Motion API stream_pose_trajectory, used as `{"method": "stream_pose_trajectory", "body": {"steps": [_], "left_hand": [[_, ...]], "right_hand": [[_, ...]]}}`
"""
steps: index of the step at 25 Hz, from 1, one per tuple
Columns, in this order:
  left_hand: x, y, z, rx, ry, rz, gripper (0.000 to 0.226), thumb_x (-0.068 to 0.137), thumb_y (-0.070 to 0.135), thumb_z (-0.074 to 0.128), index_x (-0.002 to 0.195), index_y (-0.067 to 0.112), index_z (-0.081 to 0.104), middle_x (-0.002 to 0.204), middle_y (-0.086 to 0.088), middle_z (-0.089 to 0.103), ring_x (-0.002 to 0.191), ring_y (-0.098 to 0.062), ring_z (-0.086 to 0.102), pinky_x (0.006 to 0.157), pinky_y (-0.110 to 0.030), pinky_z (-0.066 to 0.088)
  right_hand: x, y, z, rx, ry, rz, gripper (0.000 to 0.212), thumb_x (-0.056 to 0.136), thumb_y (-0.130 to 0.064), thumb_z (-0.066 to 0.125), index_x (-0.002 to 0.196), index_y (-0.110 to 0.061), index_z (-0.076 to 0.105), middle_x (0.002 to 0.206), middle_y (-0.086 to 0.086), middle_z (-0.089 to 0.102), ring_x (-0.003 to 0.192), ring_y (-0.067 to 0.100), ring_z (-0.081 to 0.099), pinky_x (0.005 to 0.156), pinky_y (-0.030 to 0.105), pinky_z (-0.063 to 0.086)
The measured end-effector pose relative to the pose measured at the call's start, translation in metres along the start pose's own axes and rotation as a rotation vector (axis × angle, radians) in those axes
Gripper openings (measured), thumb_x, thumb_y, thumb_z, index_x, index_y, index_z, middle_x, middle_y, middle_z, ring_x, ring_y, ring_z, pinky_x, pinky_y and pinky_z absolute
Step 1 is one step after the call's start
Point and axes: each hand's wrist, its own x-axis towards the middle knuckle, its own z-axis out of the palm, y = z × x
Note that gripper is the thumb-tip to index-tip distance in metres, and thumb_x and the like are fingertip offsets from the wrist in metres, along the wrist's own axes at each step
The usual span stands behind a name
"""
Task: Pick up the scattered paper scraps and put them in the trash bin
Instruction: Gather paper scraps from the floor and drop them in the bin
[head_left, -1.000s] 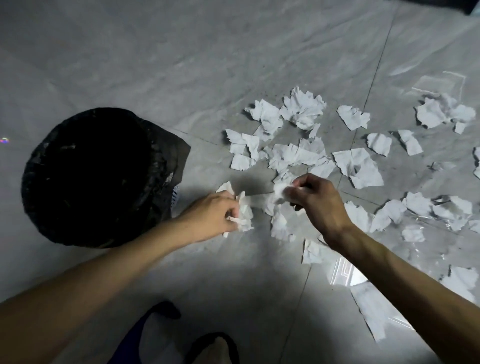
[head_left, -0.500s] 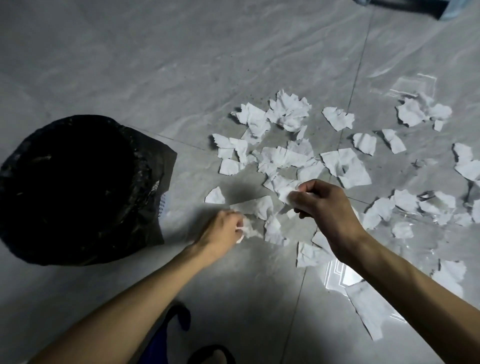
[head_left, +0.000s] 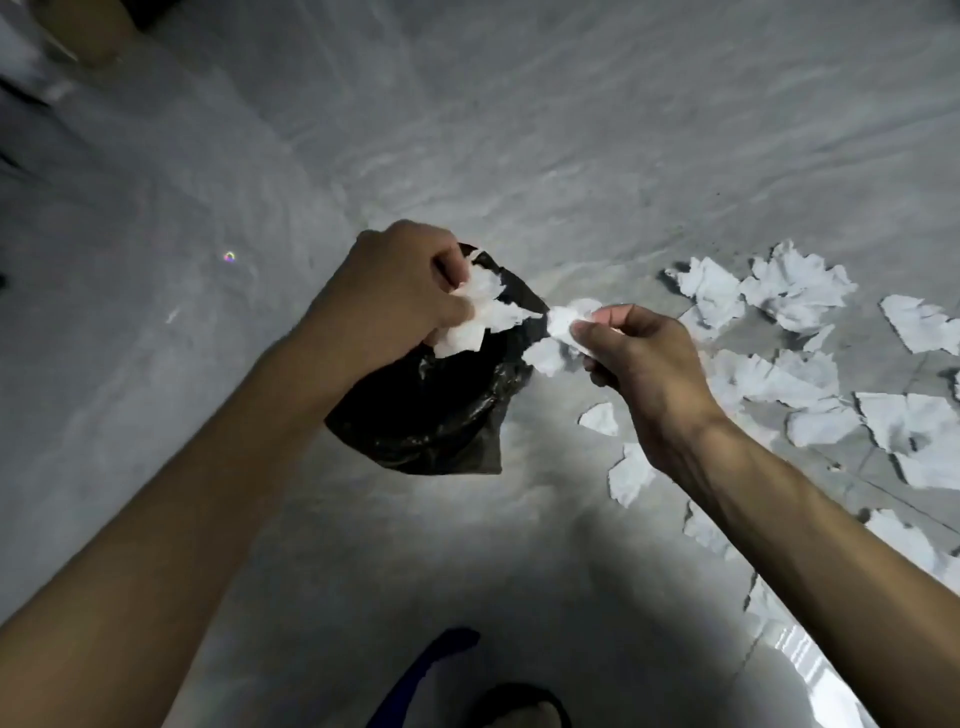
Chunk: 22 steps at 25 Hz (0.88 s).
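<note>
Both hands had risen from the floor (head_left: 519, 130) to above the bin (head_left: 441, 415); the left hand (head_left: 400, 291) clutched a bunch of scraps (head_left: 483, 312), the right hand (head_left: 639, 353) pinched a crumpled scrap (head_left: 563, 319). More scraps (head_left: 779, 374) lay scattered right of the bin.

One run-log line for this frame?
left hand: grips scrap bundle above bin | right hand: pinches scraps beside it | floor: loose scraps

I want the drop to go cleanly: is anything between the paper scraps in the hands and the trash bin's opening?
Nothing visible does. The left hand holds its scraps over the open mouth of the black-lined trash bin; the right hand pinches its scrap at the bin's right rim, with no lid or object in between.
</note>
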Motion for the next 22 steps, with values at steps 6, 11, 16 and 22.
{"method": "stream_pose_trajectory", "body": {"steps": [6,11,16,22], "left_hand": [[-0.007,-0.09,0.015,-0.136,0.059,-0.391,0.033,0.072,0.013,0.073,0.103,0.011,0.065,0.08,-0.003,0.066,0.067,-0.017,0.066,0.072,-0.035,0.059],[0.003,-0.083,0.032,0.017,0.167,-0.296,0.05,0.076,0.018,0.061,0.124,0.02,0.047,0.117,-0.003,0.055,0.092,-0.017,0.056,0.068,-0.017,0.038],[0.01,0.004,0.088,-0.121,0.139,0.262,0.027,0.076,0.008,0.06,0.1,0.02,0.059,0.101,0.004,0.061,0.075,-0.009,0.06,0.07,-0.017,0.046],[0.002,0.021,0.188,0.069,-0.453,0.307,0.04,0.076,0.024,0.067,0.113,0.025,0.051,0.117,-0.001,0.059,0.082,-0.014,0.054,0.085,-0.035,0.049]], "right_hand": [[0.005,-0.007,0.052,0.022,-0.33,0.136,0.031,0.085,-0.004,0.066,0.116,-0.007,0.062,0.111,0.014,0.067,0.095,0.018,0.067,0.093,0.029,0.054],[0.01,0.001,0.034,0.001,-0.369,0.102,0.042,0.086,0.005,0.058,0.125,-0.01,0.059,0.122,0.01,0.063,0.109,0.021,0.066,0.098,0.032,0.051],[0.022,0.028,-0.07,-0.451,0.0,-0.003,0.013,0.086,-0.008,0.063,0.096,-0.016,0.068,0.092,0.006,0.071,0.074,0.021,0.067,0.066,0.028,0.052],[-0.017,0.139,-0.169,-1.646,-0.311,0.058,0.068,0.081,-0.039,0.07,0.14,-0.03,0.039,0.139,0.003,0.044,0.114,0.026,0.059,0.085,0.036,0.051]]}}
